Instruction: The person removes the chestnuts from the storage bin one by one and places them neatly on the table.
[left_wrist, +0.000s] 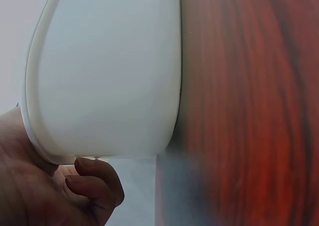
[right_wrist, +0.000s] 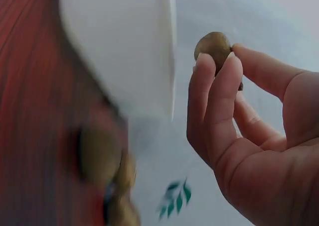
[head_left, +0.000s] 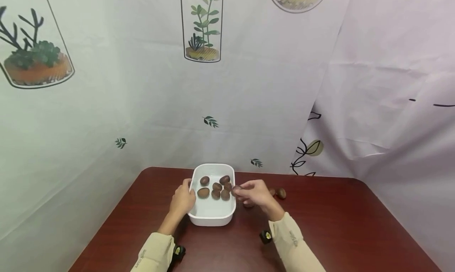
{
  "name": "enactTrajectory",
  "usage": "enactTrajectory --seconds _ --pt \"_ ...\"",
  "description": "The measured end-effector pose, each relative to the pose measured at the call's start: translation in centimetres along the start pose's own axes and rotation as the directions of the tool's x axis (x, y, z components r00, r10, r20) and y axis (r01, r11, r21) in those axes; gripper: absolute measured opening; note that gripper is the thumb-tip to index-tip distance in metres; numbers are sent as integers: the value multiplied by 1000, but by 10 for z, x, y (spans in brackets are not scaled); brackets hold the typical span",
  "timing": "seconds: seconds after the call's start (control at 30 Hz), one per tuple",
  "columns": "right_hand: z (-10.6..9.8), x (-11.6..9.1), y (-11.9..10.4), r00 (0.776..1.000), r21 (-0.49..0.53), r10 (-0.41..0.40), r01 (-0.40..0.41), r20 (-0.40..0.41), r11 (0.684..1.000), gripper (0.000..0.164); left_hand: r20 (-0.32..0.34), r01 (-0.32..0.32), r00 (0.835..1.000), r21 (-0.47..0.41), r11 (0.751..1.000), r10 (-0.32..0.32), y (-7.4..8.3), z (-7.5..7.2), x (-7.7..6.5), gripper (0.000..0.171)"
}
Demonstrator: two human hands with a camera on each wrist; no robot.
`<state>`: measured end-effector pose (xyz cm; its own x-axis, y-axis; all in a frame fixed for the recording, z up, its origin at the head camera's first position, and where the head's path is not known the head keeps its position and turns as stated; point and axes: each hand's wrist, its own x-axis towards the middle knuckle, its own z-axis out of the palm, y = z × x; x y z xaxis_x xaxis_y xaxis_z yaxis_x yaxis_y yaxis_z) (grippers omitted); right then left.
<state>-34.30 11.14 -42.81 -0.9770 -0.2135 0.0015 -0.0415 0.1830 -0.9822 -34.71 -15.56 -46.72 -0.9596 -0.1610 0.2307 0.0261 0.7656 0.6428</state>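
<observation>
A white rectangular container (head_left: 212, 221) stands on the table, with several brown egg-shaped pieces (head_left: 215, 194) inside, mostly toward its right side. My left hand (head_left: 183, 201) grips the container's left wall near the rim; in the left wrist view its fingers (left_wrist: 97, 183) curl by the container's end. At the right rim, my right hand (head_left: 256, 193) pinches one brown egg-shaped piece (right_wrist: 213, 46) between thumb and fingertips. Their exact kind is not clear. More such pieces (head_left: 281, 193) lie on the table beyond and under the right hand, partly hidden by it.
The dark red wooden table (head_left: 320, 220) extends to both sides and toward me. A pale fabric backdrop (head_left: 160, 106) printed with plants rises behind its far edge. Black wrist devices (head_left: 266, 237) sit by both cream sleeves.
</observation>
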Motion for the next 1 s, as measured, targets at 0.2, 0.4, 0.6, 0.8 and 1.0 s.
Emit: enactTrajectory --seconds 0.2,0.4,0.6,0.8,1.0 --pt "-29 -6 15 998 -25 48 -49 -40 999 32 1 13 1000 3 1000 -13 -2 -3 -1 44" --pt "-47 -9 27 994 -8 102 -103 -50 995 30 -5 16 1000 -1 1000 -16 -1 -2 -1 43" --pt "-59 -16 37 986 -13 151 -152 -69 988 29 -2 8 1000 -5 1000 -8 2 0 0 43" --pt "-63 -16 48 981 -27 175 -177 -85 984 27 -12 8 1000 -3 1000 -8 1 -1 1 43" --pt "-64 -16 55 979 -45 175 -180 -103 983 23 -3 0 1000 -5 1000 0 -2 0 1 43"
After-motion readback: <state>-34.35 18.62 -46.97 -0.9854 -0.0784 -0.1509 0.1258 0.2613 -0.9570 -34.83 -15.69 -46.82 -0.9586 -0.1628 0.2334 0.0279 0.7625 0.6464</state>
